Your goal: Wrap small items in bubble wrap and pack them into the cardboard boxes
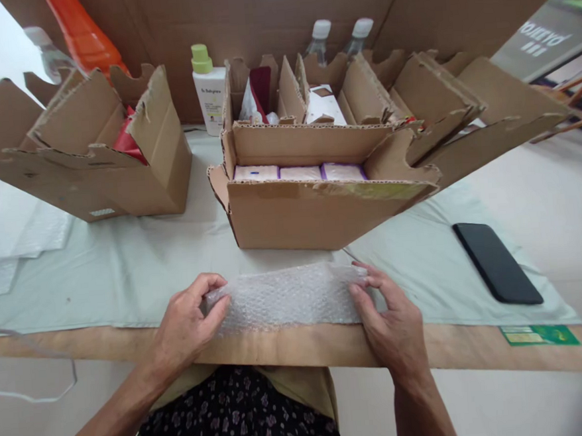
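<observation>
A folded strip of clear bubble wrap stretches between my two hands, above the table's front edge. My left hand pinches its left end between thumb and fingers. At the other end, my right hand grips the wrap with the thumb in front and the fingers behind. Just beyond the wrap stands an open cardboard box holding a row of white packs with purple edges.
Another cardboard box stands at left, with bubble wrap sheets beside it. Behind are a white bottle with a green cap and more partitioned boxes. A black phone and a green card lie at right.
</observation>
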{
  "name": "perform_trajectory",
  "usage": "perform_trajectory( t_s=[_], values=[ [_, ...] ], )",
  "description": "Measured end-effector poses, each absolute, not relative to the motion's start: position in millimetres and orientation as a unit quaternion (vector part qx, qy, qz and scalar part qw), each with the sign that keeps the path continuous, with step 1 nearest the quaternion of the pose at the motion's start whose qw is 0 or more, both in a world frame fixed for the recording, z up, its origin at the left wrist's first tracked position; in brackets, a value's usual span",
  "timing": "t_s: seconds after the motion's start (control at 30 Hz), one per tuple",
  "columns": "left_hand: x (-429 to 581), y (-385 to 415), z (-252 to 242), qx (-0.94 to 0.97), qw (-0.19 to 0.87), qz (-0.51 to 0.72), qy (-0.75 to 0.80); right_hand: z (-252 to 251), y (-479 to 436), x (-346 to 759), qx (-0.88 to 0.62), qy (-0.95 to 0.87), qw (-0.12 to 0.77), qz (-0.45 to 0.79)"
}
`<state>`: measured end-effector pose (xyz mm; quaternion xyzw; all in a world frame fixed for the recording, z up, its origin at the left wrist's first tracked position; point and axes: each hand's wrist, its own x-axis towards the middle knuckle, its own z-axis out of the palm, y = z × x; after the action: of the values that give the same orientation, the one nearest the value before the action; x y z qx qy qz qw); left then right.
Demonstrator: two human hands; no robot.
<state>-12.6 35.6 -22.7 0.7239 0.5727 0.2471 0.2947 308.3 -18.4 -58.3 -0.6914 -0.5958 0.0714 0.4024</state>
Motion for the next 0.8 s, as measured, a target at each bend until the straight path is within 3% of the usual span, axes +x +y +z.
perform_trajectory(
  t_s=[0.2,0.33,0.43,0.63,0.8],
  values=[
    [-19,29,-16,0.685,0.347,0.238,0.595,-54,-28,310,-0.677,-0.519,0.488,0.186],
    [-32,20,-12,0.658,0.378,0.237,0.607,-45,-31,297,-0.653,-0.541,0.512,0.135],
    [-47,11,-11,0.622,0.400,0.250,0.624,-25,-27,271,-0.596,-0.637,0.485,0.051],
    [-76,-14,-15,0.571,0.434,0.269,0.642,14,26,189,-0.379,-0.838,0.393,0.000],
    [-81,-25,-21,0.469,0.479,0.346,0.657,26,76,140,-0.344,-0.871,0.339,-0.087]
  ],
)
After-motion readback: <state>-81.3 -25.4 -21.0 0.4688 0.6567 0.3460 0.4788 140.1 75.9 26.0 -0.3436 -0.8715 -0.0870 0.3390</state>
